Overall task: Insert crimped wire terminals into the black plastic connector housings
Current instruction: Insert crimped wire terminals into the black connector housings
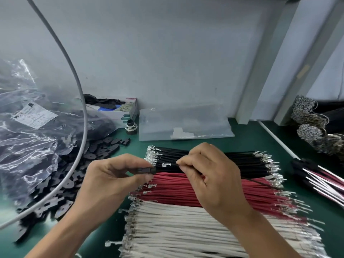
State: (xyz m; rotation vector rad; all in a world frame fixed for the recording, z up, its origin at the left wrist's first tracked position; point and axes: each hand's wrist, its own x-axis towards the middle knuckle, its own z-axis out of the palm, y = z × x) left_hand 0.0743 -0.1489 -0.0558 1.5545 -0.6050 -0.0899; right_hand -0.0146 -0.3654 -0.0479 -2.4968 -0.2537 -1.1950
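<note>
Three wire bundles laid side by side on green counter (247,131): black wires (242,161) farthest, red wires (167,190) in the middle, white wires (176,229) nearest, crimped terminals at both ends. Above the red wires, left hand (111,175) pinching a black connector housing (146,170) between thumb and forefinger. Right hand (210,175), fingers (183,162) clamped on a single black wire, its terminal (166,164) just right of the housing, not yet inside. Left of the bundles, large clear bag (28,127) spilling loose black housings (104,151) onto the counter. Behind the bundles, open cardboard box (128,112) holding dark and blue scraps, beside a flat clear bag (184,123) with small white pieces.
</note>
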